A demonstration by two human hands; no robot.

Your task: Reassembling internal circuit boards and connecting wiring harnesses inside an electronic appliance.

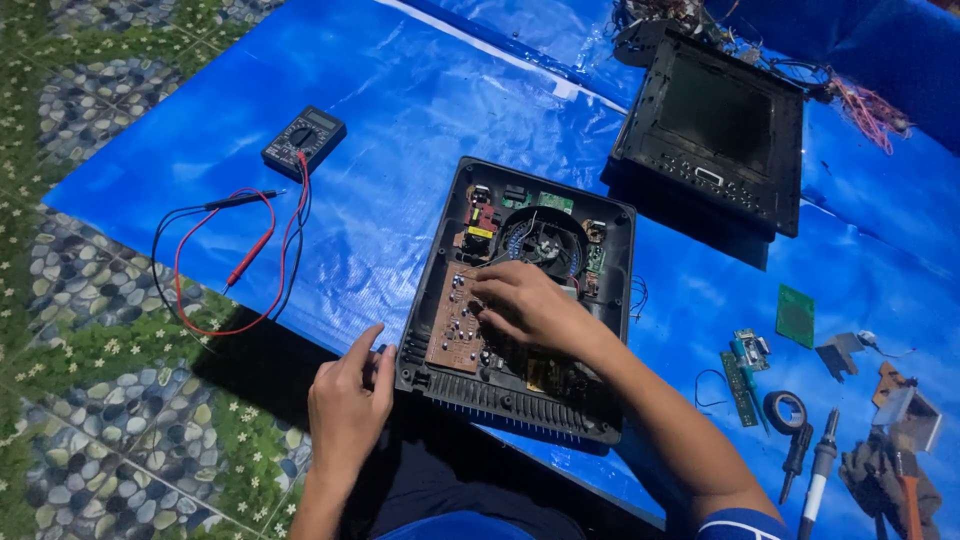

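An opened black appliance case lies on the blue tarp. Inside it sit a brown circuit board, a round black fan and small green boards. My right hand rests on the brown circuit board, fingertips pressed to its components; I cannot tell whether it pinches anything. At the case's near left corner my left hand touches the rim, fingers loosely curled and holding nothing.
A black multimeter with red and black probe leads lies left. The case's black top panel stands at the back right. Small green boards, a tape roll, screwdrivers and other tools lie right. Pebble-patterned floor borders the tarp.
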